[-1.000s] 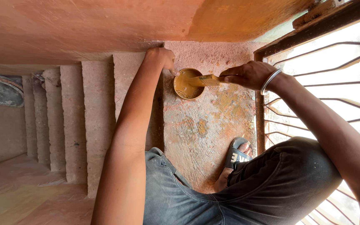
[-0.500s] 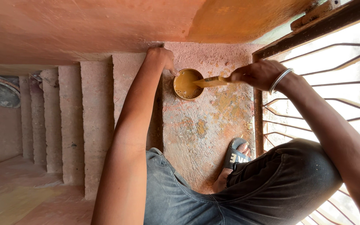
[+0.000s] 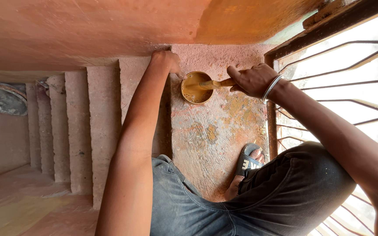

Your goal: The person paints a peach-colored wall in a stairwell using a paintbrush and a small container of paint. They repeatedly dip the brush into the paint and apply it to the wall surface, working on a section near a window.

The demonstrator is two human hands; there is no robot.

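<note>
The right hand point(image 3: 252, 81) is closed around the handle of a paint-smeared wooden brush point(image 3: 213, 84), gripping it at the handle's 3 o'clock end. The brush's long axis runs almost level across the view, from 3 o'clock at the hand to 9 o'clock at the head, dipping slightly toward the head. Its head points into a small round bowl of ochre-yellow paint point(image 3: 196, 87) and looks sunk in the paint, though the bristles are too coated to make out clearly. A silver metal bangle point(image 3: 271, 88) circles the right wrist.

The left hand point(image 3: 166, 61) rests curled, knuckles up, on the rough pinkish concrete landing point(image 3: 211, 144) at the bowl's 10 o'clock, just beside its rim; whether it touches the bowl I cannot tell. The bowl sits on the landing near the orange-painted wall point(image 3: 110, 26) at 12 o'clock. A dark metal window grille point(image 3: 351, 65) stands at 3 o'clock. Concrete stairs point(image 3: 79, 126) drop away at 9 o'clock. At 6 o'clock, a foot in a grey strapped sandal point(image 3: 248, 161) rests on the landing beside the grey-trousered knee point(image 3: 294, 196).
</note>
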